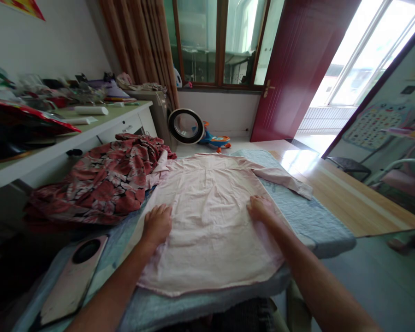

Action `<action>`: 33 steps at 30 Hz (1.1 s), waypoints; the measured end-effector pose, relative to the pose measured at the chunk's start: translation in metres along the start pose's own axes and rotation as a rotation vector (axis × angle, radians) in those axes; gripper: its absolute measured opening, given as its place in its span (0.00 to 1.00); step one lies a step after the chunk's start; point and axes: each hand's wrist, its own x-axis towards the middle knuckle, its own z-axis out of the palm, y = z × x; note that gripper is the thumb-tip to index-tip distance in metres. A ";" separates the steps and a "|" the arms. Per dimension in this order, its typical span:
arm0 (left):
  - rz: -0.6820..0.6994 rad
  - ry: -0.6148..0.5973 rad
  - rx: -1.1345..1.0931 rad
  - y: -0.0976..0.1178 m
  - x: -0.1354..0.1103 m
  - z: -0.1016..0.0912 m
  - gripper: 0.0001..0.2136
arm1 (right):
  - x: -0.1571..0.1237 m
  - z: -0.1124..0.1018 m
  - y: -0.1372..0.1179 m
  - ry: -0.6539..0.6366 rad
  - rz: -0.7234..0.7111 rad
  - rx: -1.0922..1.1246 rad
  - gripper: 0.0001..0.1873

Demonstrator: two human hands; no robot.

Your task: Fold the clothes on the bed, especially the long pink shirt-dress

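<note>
A pale pink long-sleeved shirt [207,221] lies spread out on a light blue quilted cover [293,221], its collar at the far side and its hem toward me. One sleeve stretches out to the right; the other lies bunched at the left. My left hand [158,224] rests on the shirt's left side with its fingers curled into the cloth. On the right side, my right hand [261,208] also has its fingers curled against the fabric. The fingertips of both hands are partly hidden.
A red floral cloth [103,180] is heaped at the left. Nearer me lies a smartphone [74,279]. A cluttered white counter [124,124] runs along the left wall, and a washing machine [161,113] with its round door [186,127] swung out stands behind. A dark red door [290,69] is ajar.
</note>
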 end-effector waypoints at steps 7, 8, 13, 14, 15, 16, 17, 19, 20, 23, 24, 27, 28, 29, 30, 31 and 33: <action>0.366 -0.051 -0.216 0.128 0.025 -0.015 0.19 | 0.013 0.002 -0.015 0.023 -0.089 0.067 0.22; 0.381 -0.077 -0.237 0.141 0.027 -0.011 0.20 | 0.019 0.005 -0.022 0.032 -0.092 0.076 0.25; 0.341 -0.186 -0.255 0.165 0.023 0.017 0.24 | 0.047 0.019 -0.039 0.049 -0.088 0.100 0.33; 0.337 -0.185 -0.256 0.164 0.020 0.020 0.25 | 0.051 0.021 -0.038 0.043 -0.096 0.100 0.33; 0.334 -0.181 -0.256 0.163 0.018 0.022 0.25 | 0.054 0.022 -0.036 0.035 -0.105 0.097 0.32; 0.330 -0.178 -0.255 0.163 0.016 0.022 0.26 | 0.056 0.024 -0.034 0.025 -0.111 0.092 0.32; 0.323 -0.179 -0.252 0.162 0.014 0.022 0.26 | 0.057 0.025 -0.031 0.017 -0.111 0.086 0.32; 0.314 -0.189 -0.243 0.162 0.013 0.020 0.26 | 0.056 0.027 -0.027 0.018 -0.088 0.067 0.32; 0.311 -0.191 -0.239 0.162 0.013 0.019 0.26 | 0.055 0.028 -0.026 0.029 -0.070 0.054 0.32; 0.311 -0.182 -0.233 0.162 0.013 0.015 0.26 | 0.047 0.027 -0.026 0.078 -0.022 0.029 0.31; 0.312 -0.178 -0.234 0.162 0.013 0.013 0.26 | 0.044 0.027 -0.027 0.091 -0.012 0.025 0.30; 0.312 -0.153 -0.251 0.162 0.013 0.011 0.23 | 0.029 0.026 -0.030 0.110 -0.013 0.014 0.26; 0.308 -0.136 -0.259 0.162 0.013 0.011 0.22 | 0.023 0.027 -0.031 0.115 -0.021 0.008 0.26; 0.299 -0.116 -0.266 0.162 0.012 0.011 0.21 | 0.016 0.027 -0.031 0.121 -0.033 0.002 0.25; 0.284 -0.096 -0.271 0.162 0.012 0.010 0.21 | 0.009 0.028 -0.030 0.128 -0.050 -0.004 0.25; 0.263 -0.082 -0.273 0.162 0.012 0.010 0.21 | 0.001 0.028 -0.030 0.135 -0.066 -0.009 0.25; 0.205 -0.090 -0.259 0.158 0.011 0.009 0.23 | -0.013 0.030 -0.027 0.143 -0.094 -0.013 0.25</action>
